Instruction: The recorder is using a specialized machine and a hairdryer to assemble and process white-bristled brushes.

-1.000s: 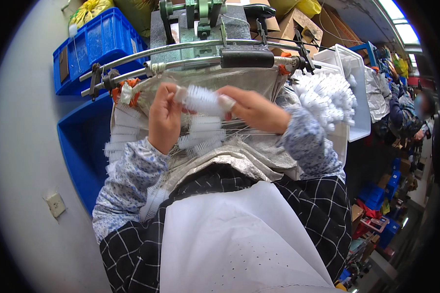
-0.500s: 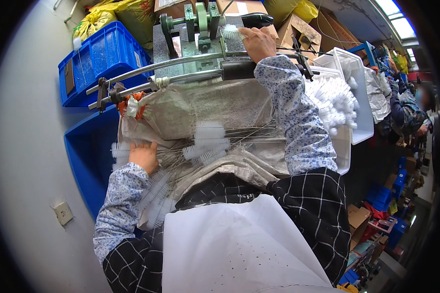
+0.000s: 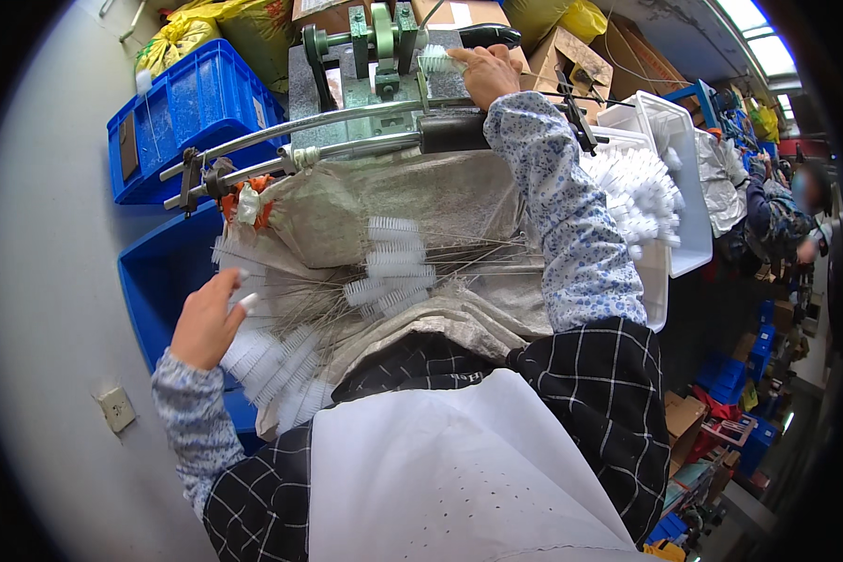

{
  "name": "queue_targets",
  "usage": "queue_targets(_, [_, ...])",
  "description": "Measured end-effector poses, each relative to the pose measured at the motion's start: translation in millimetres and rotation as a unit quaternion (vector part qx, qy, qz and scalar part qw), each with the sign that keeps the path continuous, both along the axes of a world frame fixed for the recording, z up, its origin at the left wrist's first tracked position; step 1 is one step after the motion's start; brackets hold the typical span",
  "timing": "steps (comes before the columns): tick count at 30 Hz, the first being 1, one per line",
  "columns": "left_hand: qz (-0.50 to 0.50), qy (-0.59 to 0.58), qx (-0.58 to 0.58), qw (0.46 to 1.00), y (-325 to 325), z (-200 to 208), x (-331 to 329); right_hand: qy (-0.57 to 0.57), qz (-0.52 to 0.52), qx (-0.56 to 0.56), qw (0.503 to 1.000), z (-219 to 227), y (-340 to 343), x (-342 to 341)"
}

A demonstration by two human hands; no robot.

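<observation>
At the machine's right end, my right hand pinches the end of a short white bristle brush, beside the green wheel. My left hand is raised at the left, thumb and forefinger apart and pale-tipped, with nothing seen between them. Near its fingertips lies one white brush. More wire-handled brushes fan out below it, and another group rests on the grey cloth in front of me. Their thin wire stems cross toward the right.
Two metal rails with a black sleeve run across the machine's front. A blue crate stands at the left, above a blue bin. White tubs at the right hold many brush heads. Another person is farther right.
My left hand has lifted off the brushes and moved left and a little nearer me, its fingers spreading. My right hand stays at the machine with the brush.
</observation>
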State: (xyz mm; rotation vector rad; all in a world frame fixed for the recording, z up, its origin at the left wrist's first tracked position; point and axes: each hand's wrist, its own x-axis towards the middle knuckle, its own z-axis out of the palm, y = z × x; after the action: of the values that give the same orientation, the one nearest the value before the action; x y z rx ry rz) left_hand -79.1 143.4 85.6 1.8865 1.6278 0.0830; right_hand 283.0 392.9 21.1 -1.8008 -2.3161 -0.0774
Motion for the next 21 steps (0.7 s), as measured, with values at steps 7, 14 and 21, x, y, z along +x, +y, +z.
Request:
queue_targets(7, [0.109, 0.112, -0.123, 0.980, -94.7, -4.6, -39.2, -0.029, 0.059, 0.011, 0.998, -13.8, 24.2, 0.5])
queue_targets(14, [0.353, -0.031, 0.025, 0.935, -130.4, -32.2, -30.2, -0.058, -0.048, 0.016, 0.997, 7.0, -5.9, 18.9])
queue_targets(21, [0.378, -0.105, -0.067, 0.917, -127.8, -35.6, -29.8, 0.120, -0.032, 0.020, 0.992, -4.8, -8.4, 17.1])
